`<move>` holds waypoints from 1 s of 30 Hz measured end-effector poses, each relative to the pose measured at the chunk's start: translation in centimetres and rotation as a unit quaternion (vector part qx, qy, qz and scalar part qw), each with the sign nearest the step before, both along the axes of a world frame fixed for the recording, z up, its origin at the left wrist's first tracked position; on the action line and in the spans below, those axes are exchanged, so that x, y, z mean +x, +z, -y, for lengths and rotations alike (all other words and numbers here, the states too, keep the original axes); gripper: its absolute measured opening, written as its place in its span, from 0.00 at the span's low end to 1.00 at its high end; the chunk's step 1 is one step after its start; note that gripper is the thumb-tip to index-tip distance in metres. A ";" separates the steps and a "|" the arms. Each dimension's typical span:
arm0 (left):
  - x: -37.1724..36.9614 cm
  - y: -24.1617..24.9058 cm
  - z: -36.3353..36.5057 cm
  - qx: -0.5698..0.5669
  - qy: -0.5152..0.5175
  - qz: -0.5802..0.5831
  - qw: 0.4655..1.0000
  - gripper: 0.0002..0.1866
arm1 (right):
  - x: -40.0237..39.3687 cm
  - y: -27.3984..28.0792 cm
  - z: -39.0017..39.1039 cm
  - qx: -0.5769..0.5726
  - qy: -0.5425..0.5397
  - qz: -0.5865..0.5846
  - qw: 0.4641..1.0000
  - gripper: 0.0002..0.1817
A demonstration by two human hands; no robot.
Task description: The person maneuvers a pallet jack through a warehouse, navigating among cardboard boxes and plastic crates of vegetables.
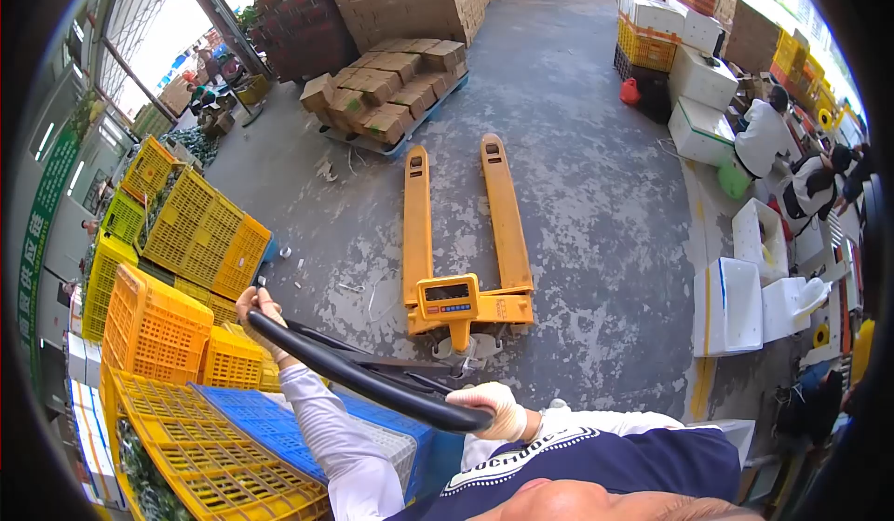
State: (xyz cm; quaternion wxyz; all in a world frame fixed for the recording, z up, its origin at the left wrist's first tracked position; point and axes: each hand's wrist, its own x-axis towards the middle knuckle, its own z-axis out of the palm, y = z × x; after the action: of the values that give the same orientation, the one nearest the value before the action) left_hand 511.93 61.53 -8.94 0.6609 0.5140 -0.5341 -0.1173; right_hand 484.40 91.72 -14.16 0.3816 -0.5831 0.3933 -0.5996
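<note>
A black pallet jack handle (363, 378) runs slantwise across the lower middle of the head view. At its far left end my left hand (261, 312) is closed around the bar. My right hand (494, 407), in a whitish knitted glove, grips the near right end. Beyond the handle stands the yellow pallet jack (503, 310), its two forks pointing away from me over the floor. A small yellow display box (448, 298) with a dark screen and a row of buttons sits at its base. Nothing lies on the forks.
Cartons (391, 93) are piled on a blue pallet (433, 113) beyond the fork tips. Yellow crates (158, 325) and a blue crate (256, 419) crowd my left. White foam boxes (729, 307) line the right side, near several people (764, 135).
</note>
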 end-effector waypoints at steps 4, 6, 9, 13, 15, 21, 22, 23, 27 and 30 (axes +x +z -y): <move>-4.4 -0.4 5.5 -0.015 -0.106 -0.018 0.994 0.09 | -0.5 1.3 2.2 0.031 -0.039 0.004 0.999 0.12; -6.4 -0.8 7.4 -0.014 -0.126 -0.024 0.992 0.09 | -1.1 1.7 3.2 0.042 -0.110 0.019 0.993 0.11; -9.9 -1.5 11.2 -0.032 -0.157 0.002 0.987 0.11 | -1.8 0.9 4.8 -0.001 -0.241 0.024 0.970 0.13; -15.7 -0.3 13.3 -0.051 -0.293 -0.082 0.951 0.13 | -4.7 -1.2 7.9 0.008 -0.425 -0.010 0.905 0.13; -18.1 -0.5 15.1 -0.058 -0.282 -0.020 0.957 0.13 | -6.6 -3.5 9.4 0.035 -0.472 0.020 0.881 0.12; -28.2 -0.9 22.7 0.027 -0.474 -0.142 0.868 0.10 | -10.1 -3.0 14.6 0.043 -0.565 0.071 0.821 0.06; -30.2 -1.0 23.8 0.051 -0.539 -0.216 0.813 0.10 | -10.5 -2.8 15.2 0.052 -0.571 0.071 0.816 0.06; -32.6 -1.7 25.8 0.051 -0.561 -0.202 0.801 0.10 | -11.0 -3.2 16.0 0.037 -0.588 0.081 0.804 0.06; -41.1 -2.7 28.8 0.010 -0.519 -0.079 0.851 0.08 | -15.6 -3.9 19.1 -0.020 -0.691 0.004 0.723 0.08; -46.4 -4.1 30.1 0.009 -0.406 0.038 0.913 0.05 | -21.7 -5.9 20.2 -0.044 -0.750 0.024 0.659 0.05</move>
State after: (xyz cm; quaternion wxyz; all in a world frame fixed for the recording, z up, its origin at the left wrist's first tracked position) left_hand 465.54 31.39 -12.99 0.5306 0.2626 -0.7208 -0.3604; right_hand 462.73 71.54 -20.09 -0.2142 -0.0918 0.6613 -0.7130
